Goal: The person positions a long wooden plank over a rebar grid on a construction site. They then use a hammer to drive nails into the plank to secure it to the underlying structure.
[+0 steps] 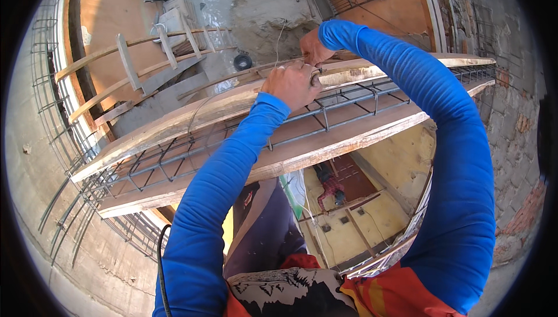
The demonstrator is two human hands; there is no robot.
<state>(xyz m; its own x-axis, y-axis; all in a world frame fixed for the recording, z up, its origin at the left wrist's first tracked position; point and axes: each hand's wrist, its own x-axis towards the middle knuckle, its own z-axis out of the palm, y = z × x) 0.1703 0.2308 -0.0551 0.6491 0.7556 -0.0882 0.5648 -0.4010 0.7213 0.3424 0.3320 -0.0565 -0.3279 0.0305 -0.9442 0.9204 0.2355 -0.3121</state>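
My left hand (pixel 293 84) is closed at the top edge of the far formwork board (pixel 232 105), with a small dark piece at its fingertips. Just beyond it my right hand (pixel 317 48) is bent down over the far side of that board, its fingers curled and partly hidden. What either hand grips is too small to make out. A thin wire (pixel 279 41) rises near the hands. Between the far board and the near formwork board (pixel 279 167) lies a rebar cage (pixel 325 113) of long bars and square stirrups. Another wire (pixel 193 120) loops over the far board at left.
Below the near board, a person in a red checked shirt (pixel 332 188) is on a lower level. Rebar ends (pixel 58 224) jut out at left. Beyond the boards lie a wooden ladder (pixel 128 61) and a dark round object (pixel 242 61). A brick wall (pixel 511 125) stands at right.
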